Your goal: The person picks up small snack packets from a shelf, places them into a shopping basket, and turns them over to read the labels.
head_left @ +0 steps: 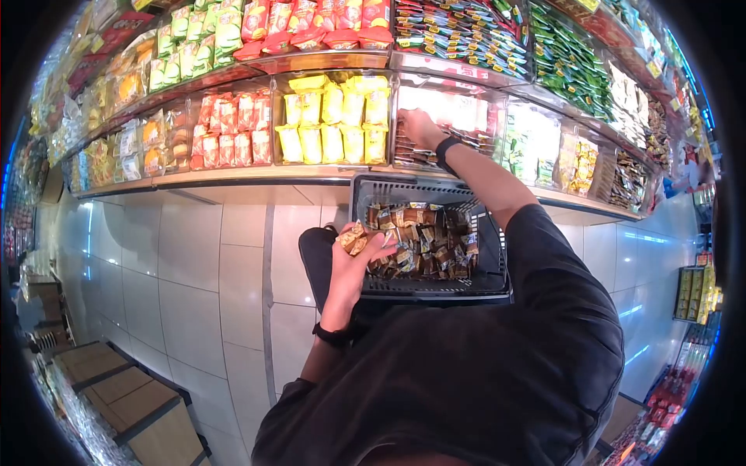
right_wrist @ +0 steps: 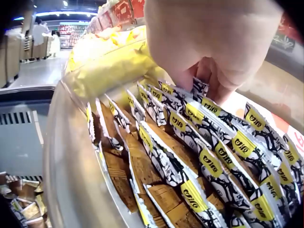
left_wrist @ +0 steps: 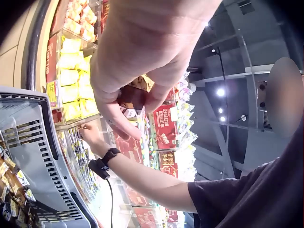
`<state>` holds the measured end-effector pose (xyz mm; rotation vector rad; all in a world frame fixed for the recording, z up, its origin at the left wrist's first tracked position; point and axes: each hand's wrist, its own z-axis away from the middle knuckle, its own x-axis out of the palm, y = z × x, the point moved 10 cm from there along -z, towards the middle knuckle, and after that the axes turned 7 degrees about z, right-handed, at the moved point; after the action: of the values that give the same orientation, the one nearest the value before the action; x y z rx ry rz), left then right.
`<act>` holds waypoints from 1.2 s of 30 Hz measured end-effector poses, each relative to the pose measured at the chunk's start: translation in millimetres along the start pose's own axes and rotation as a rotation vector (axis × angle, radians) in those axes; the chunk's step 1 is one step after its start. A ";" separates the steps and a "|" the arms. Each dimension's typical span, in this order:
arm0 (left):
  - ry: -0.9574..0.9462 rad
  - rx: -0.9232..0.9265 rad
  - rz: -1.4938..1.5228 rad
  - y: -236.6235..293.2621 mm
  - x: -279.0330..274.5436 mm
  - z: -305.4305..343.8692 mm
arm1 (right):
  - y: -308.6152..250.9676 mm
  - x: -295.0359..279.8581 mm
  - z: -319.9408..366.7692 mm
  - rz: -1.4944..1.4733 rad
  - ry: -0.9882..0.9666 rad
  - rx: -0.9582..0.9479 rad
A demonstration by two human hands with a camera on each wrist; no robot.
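Observation:
My right hand [head_left: 420,128] reaches into a clear shelf bin; in the right wrist view the hand [right_wrist: 209,47] pinches the end of a small packet [right_wrist: 200,86] among rows of brown packets with black, white and yellow edges [right_wrist: 193,195]. Over the left side of the basket [head_left: 435,297], my left hand [head_left: 353,260] holds several small packets [head_left: 354,239]. The left wrist view shows that hand [left_wrist: 142,52] with its fingers curled round a dark brown packet [left_wrist: 132,98]. Inside the basket lie many brown packets [head_left: 416,252].
Bins of yellow packets [head_left: 332,116] and red packets [head_left: 231,132] stand left of my right hand. Green-packet bins [head_left: 571,70] are at the upper right. The wooden shelf edge [head_left: 264,175] runs behind the basket. Wooden boxes [head_left: 132,404] stand on the tiled floor at the lower left.

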<state>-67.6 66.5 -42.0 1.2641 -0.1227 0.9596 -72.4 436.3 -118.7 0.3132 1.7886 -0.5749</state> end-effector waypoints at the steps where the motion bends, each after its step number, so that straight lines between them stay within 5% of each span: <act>1: -0.048 0.008 0.064 -1.3 4.7 0.2 | -0.3 2.5 -0.2 -0.027 -0.030 -0.008; 6: -0.146 -0.010 0.141 12.7 32.7 9.1 | -19.0 -30.4 10.1 -0.079 -0.150 0.019; 9: -0.130 0.008 0.021 20.9 35.1 11.7 | -60.9 -131.8 44.7 -0.181 0.400 -0.145; 12: -0.156 0.025 -0.034 26.9 38.8 15.5 | -102.7 -151.6 96.3 -0.667 -0.068 0.101; 13: -0.144 0.051 -0.044 30.6 43.3 18.6 | -136.2 -153.4 131.4 -1.201 -0.271 0.158; 15: -0.156 0.015 -0.079 23.9 48.4 18.5 | -192.5 -176.8 189.8 -1.393 -0.465 0.179; 18: -0.183 0.013 -0.091 11.7 64.9 19.3 | -204.9 -178.5 239.9 -1.210 -0.268 0.221; 24: -0.200 0.123 -0.167 20.3 91.5 28.5 | -170.6 -189.7 276.8 -1.363 0.126 0.382; 26: -0.237 0.060 -0.171 18.3 93.8 30.2 | -170.5 -227.0 281.9 -1.241 0.282 0.298; 29: -0.272 -0.110 -0.056 13.2 101.4 39.7 | -199.1 -278.5 291.7 -0.519 0.509 -0.093; 32: -0.289 -0.019 -0.049 24.6 109.5 51.4 | -201.5 -285.8 301.4 -0.397 0.591 -0.150; 36: -0.555 0.024 -0.087 37.3 144.4 80.2 | -195.7 -298.8 306.7 -0.410 0.718 -0.118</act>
<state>30.6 76.5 95.6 1.5189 -0.4848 0.5166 170.7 132.2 146.0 0.0632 2.6038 -0.6898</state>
